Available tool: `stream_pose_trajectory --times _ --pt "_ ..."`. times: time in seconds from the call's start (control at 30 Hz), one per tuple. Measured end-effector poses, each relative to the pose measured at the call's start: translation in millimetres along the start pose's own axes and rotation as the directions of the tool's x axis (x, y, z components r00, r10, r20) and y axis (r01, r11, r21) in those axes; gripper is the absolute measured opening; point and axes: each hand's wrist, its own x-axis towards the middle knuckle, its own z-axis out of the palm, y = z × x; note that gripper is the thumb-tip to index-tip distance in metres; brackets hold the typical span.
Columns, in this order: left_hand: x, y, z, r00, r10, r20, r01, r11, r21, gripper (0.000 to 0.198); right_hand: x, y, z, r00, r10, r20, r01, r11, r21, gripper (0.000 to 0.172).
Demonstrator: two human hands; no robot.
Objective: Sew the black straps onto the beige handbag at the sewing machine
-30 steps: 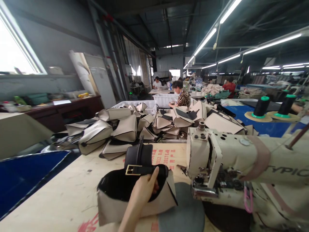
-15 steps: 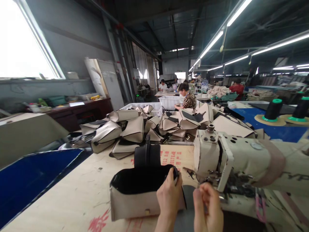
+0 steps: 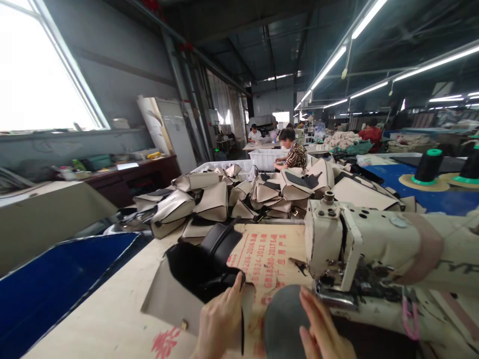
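Note:
A beige handbag point(image 3: 168, 299) with a black interior and a small gold clasp stands tilted on the wooden tabletop, its mouth open. Its black flap point(image 3: 222, 242) extends from the far side. My left hand point(image 3: 221, 314) grips the bag's right end, with the index finger along the dark edge. My right hand point(image 3: 322, 324) has its fingers stretched out at the edge of a dark grey rounded plate point(image 3: 280, 316). Nothing shows in the right hand; whether it touches the plate, I cannot tell.
A sewing machine point(image 3: 359, 249) stands close on the right, with pink-handled snips point(image 3: 410, 314) on it. Beige bags point(image 3: 211, 199) are heaped beyond the wooden tabletop point(image 3: 112, 304). A blue bin point(image 3: 56, 289) is at left. Black thread cones point(image 3: 428, 167) stand at right. A person point(image 3: 294, 154) sits farther back.
The handbag has swung round and shifted left, with my left hand moving along with it. My right hand has gone from curled fingers to straightened ones. More of the grey plate shows.

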Motion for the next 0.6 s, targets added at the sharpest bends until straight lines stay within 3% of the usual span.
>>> stream_pose_trajectory --times 0.1,0.13,0.2,0.27,0.37,0.47,0.6 --pt "-7 24 -32.9 0.975 0.117 -0.187 -0.135 0.987 -0.086 0.039 19 -7 14 0.992 -0.052 0.119 0.047 0.998 0.049 0.052" --pt "-1 37 -42.9 0.965 0.144 -0.221 -0.172 0.978 -0.114 0.041 25 -5 14 0.991 -0.066 0.117 0.059 0.996 0.065 0.048" --pt "22 65 -57.4 0.95 0.207 -0.234 -0.246 0.957 -0.153 0.04 34 1 8 0.997 -0.076 -0.003 0.076 0.994 0.074 0.034" --pt "53 90 -63.4 0.957 0.244 -0.158 -0.271 0.946 -0.178 0.037 40 8 3 0.974 0.0 -0.228 0.007 1.0 0.028 0.019" --pt "90 111 -63.5 0.969 0.218 0.113 -0.193 0.961 -0.198 0.039 46 11 2 0.866 0.213 -0.453 -0.23 0.973 0.017 0.015" --pt "95 106 -71.5 0.908 0.212 0.362 -0.107 0.952 -0.288 0.037 45 5 8 0.847 0.334 -0.414 -0.31 0.942 0.128 0.018" --pt "70 68 -109.2 0.867 0.138 0.478 0.152 0.842 -0.518 0.026 28 -4 11 0.852 0.428 -0.3 -0.407 0.904 0.134 0.017"
